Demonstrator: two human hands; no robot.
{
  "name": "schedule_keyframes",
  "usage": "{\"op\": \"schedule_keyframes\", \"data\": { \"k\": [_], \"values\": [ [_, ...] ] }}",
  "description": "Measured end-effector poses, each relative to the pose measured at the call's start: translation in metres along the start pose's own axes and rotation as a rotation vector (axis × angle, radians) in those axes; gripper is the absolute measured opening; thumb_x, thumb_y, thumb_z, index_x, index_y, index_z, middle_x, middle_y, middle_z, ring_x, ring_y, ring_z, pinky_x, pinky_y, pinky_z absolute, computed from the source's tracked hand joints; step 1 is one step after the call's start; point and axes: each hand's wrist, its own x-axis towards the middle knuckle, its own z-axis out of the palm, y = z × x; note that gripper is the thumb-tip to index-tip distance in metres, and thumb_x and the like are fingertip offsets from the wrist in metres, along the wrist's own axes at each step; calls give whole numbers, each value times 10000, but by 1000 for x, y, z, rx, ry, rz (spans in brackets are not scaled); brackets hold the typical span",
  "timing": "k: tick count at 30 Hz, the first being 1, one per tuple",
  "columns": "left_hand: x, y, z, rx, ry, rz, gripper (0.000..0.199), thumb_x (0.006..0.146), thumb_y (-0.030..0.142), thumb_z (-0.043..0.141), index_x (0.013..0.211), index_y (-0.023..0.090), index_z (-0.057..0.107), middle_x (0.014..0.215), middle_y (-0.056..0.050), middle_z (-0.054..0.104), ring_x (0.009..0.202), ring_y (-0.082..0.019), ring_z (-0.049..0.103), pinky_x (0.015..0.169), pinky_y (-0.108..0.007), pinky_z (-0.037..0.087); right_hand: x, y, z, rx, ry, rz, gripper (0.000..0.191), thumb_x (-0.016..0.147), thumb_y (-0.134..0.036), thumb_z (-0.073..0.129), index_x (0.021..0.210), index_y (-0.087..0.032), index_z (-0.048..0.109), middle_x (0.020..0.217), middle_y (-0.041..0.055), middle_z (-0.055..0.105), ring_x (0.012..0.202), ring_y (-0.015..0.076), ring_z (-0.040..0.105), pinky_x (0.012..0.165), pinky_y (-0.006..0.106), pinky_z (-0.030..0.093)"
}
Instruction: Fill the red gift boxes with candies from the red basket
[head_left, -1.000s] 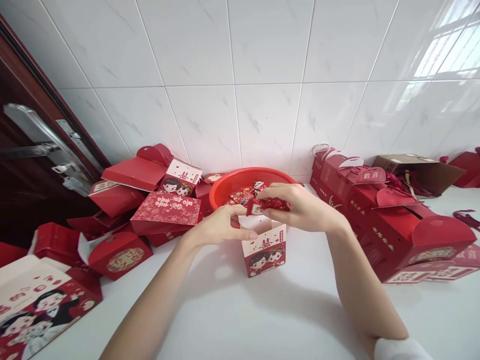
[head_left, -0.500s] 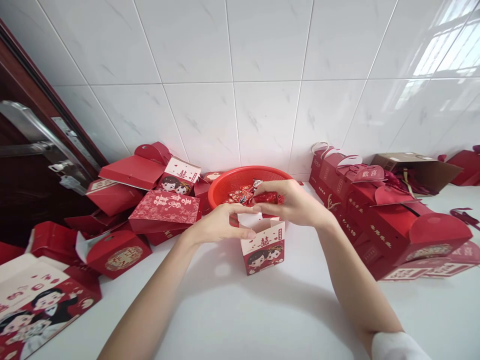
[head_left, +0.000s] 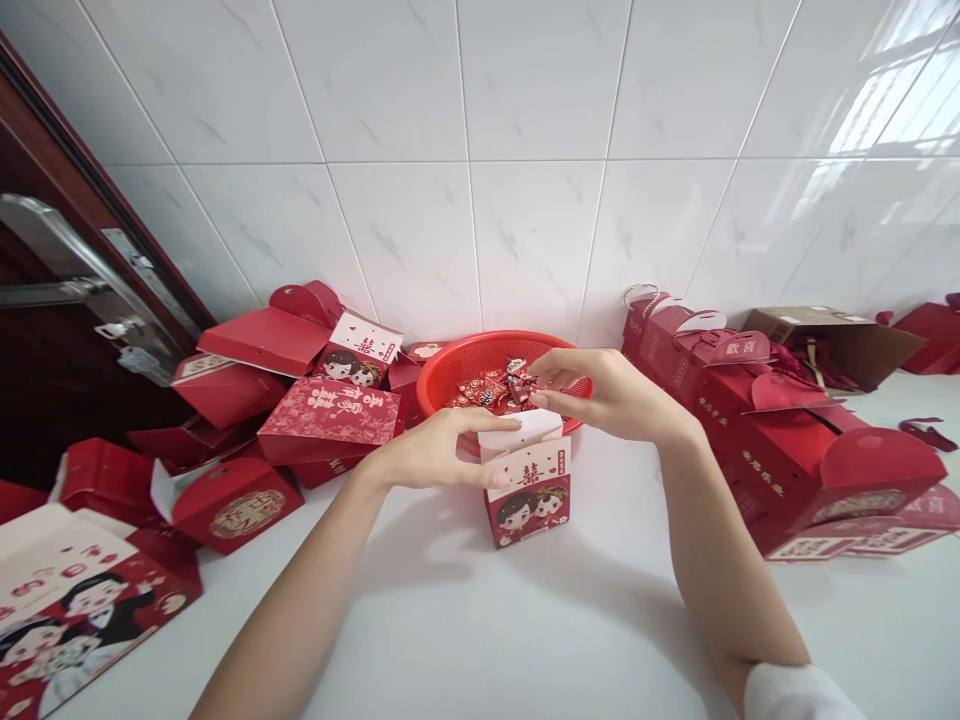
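Note:
A small open-topped gift box [head_left: 531,505], cream above and red below with two cartoon figures, stands upright on the white table. My left hand [head_left: 442,448] grips its left side, thumb on the front and fingers behind the opening. Just behind the box is a red plastic basket [head_left: 450,375] with red-wrapped candies [head_left: 487,390] in it. My right hand [head_left: 600,393] hovers over the basket's right part, above the box's back edge, thumb and fingers apart. I see nothing held in it. The inside of the box is hidden.
Red gift boxes [head_left: 330,415] lie heaped at the left, beside a dark door with a metal handle [head_left: 56,260]. Closed red boxes [head_left: 780,440] stand in rows at the right, with a brown carton [head_left: 810,325] behind them. A tiled wall [head_left: 540,240] bounds the table's back.
My right hand has moved right and slightly up from above the box, and its fingers have opened. The red wrapped item it held no longer shows there. My left hand stays on the box.

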Motion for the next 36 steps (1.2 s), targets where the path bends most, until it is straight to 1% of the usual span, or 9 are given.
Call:
{"op": "schedule_keyframes", "data": {
  "k": [4, 7, 10, 14, 17, 22, 29, 33, 36],
  "values": [
    [1, -4, 2, 21, 59, 81, 519, 801, 356, 750, 1306, 250, 692, 1372, -77, 671, 1169, -291, 672, 931, -370, 573, 0, 10, -1, -106, -33, 54, 326, 940, -404, 613, 1151, -164, 680, 1129, 113, 733, 974, 234, 689, 817, 360, 537],
    [2, -5, 5, 12, 173, 85, 550, 856, 299, 669, 1401, 250, 615, 1125, -62, 775, 827, -213, 734, 749, -328, 602, 1, 14, -1, -142, -72, 93, 394, 966, -430, 570, 1235, -153, 651, 1166, 136, 721, 1020, 252, 677, 829, 372, 529],
    [1, -3, 3, -34, 351, 114, 588, 858, 306, 658, 1435, 231, 573, 897, -16, 771, 723, -177, 713, 711, -306, 599, 2, 15, -3, -112, -87, 102, 435, 974, -491, 545, 1240, -160, 642, 1148, 131, 717, 997, 243, 668, 808, 352, 517],
    [0, -1, -3, -72, 611, 218, 371, 839, 346, 692, 1173, 189, 727, 859, -21, 755, 765, -181, 714, 755, -313, 608, 3, 13, -1, -1, -45, 93, 497, 1008, -611, 396, 907, -187, 636, 873, 54, 674, 776, 177, 600, 680, 289, 456],
    [0, -1, -5, -64, 723, 356, 176, 846, 350, 700, 903, 198, 767, 950, -53, 772, 878, -207, 716, 763, -319, 609, 5, 7, 4, 61, 9, 121, 594, 1018, -662, 262, 672, -202, 411, 656, -6, 466, 606, 124, 423, 573, 269, 340],
    [-1, 3, -3, 32, 813, 480, 106, 883, 243, 671, 852, 225, 771, 968, -38, 782, 921, -192, 713, 793, -322, 597, 6, -3, 10, 53, 70, 122, 548, 991, -630, 408, 653, -206, 325, 640, -28, 329, 584, 103, 296, 528, 267, 237],
    [-9, 11, 0, 37, 693, 523, 136, 833, 204, 665, 898, 230, 781, 1046, -56, 754, 1008, -227, 699, 886, -369, 585, 2, -6, 6, 72, 145, 56, 333, 960, -407, 529, 734, -168, 576, 692, 2, 556, 634, 112, 458, 583, 252, 360],
    [-7, 8, 0, -18, 631, 464, 163, 829, 295, 704, 957, 249, 793, 1275, -75, 685, 1275, -287, 585, 1087, -425, 490, -6, -15, -2, 10, 373, 11, 340, 963, -452, 554, 783, -175, 632, 669, 5, 585, 625, 125, 504, 582, 259, 405],
    [0, 1, -4, -111, 661, 407, 197, 846, 395, 709, 937, 240, 790, 1265, -90, 688, 1291, -299, 569, 1081, -443, 495, -26, -30, -17, -73, 786, -42, 282, 944, -439, 616, 794, -203, 655, 704, 24, 622, 656, 159, 570, 606, 293, 458]
  ]
}}
